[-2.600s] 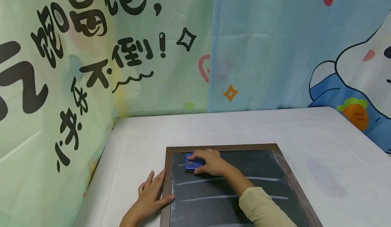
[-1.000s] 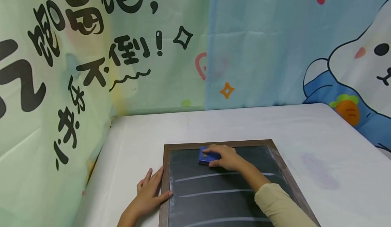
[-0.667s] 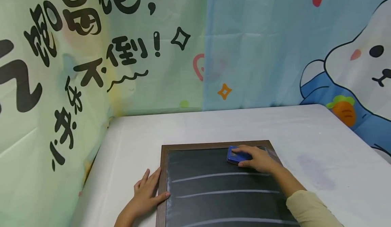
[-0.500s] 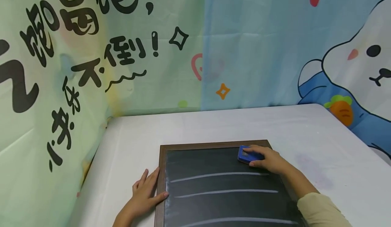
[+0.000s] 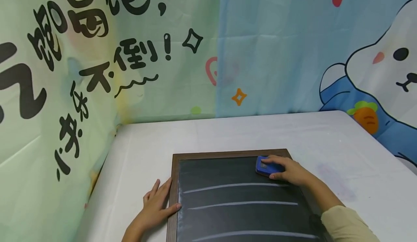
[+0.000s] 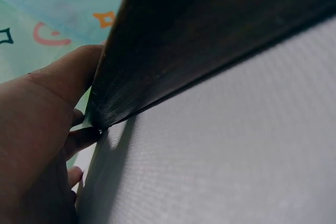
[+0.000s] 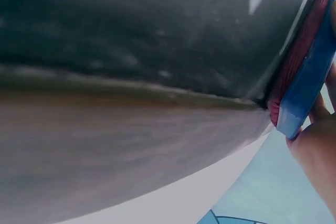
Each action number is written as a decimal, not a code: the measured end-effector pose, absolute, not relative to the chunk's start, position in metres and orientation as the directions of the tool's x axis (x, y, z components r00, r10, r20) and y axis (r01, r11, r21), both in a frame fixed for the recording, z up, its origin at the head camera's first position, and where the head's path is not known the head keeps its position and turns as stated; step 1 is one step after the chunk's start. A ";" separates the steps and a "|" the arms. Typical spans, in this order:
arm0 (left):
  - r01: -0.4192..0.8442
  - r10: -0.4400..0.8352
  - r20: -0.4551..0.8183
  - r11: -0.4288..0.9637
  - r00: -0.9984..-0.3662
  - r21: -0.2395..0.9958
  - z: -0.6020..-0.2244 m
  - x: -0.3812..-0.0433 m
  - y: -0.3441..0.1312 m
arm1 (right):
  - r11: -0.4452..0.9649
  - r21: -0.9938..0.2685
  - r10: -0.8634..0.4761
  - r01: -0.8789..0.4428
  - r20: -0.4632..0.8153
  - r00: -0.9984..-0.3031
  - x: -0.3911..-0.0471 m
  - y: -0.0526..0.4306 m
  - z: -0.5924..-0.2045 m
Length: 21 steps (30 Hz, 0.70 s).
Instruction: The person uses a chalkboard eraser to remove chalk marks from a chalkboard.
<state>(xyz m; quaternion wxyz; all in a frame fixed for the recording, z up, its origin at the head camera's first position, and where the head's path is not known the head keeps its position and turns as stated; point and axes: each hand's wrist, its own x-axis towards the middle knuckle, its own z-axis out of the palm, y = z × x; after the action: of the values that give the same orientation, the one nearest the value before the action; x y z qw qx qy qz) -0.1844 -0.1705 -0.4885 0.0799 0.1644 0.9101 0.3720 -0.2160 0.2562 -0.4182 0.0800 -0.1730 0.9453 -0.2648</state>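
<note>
A framed chalkboard (image 5: pixel 234 216) lies on the white table, with several white chalk lines across its lower part. My right hand (image 5: pixel 291 170) grips a blue chalkboard eraser (image 5: pixel 268 166) near the board's top right corner. In the right wrist view the eraser (image 7: pixel 310 66) shows a dark red pad against the board. My left hand (image 5: pixel 153 209) rests at the board's left wooden frame (image 5: pixel 173 198), its thumb over the frame and the other fingers spread along the outer side. The left wrist view shows that hand (image 6: pixel 37 114) touching the frame's edge.
The white table (image 5: pixel 150 140) extends around the board, with a faint purple smudge (image 5: pixel 335 178) on its right. Printed cloth (image 5: pixel 277 50) hangs behind the table and along its left side.
My right hand has carried the eraser from the board's top left to its top right. The short chalk mark at the upper left is gone. My left hand stays at the frame.
</note>
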 end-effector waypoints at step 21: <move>0.240 0.363 -0.032 0.677 -0.931 0.696 -0.486 -0.185 -0.170 | 0.700 -0.671 -0.435 -0.244 -0.130 -0.891 -0.183 0.266 -0.422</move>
<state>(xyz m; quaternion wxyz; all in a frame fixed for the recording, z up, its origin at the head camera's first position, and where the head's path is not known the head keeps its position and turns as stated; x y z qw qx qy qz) -0.1853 -0.1702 -0.4857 0.0838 0.1654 0.9118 0.3665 -0.1831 0.2656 -0.4219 0.1406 -0.1865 0.9112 -0.3393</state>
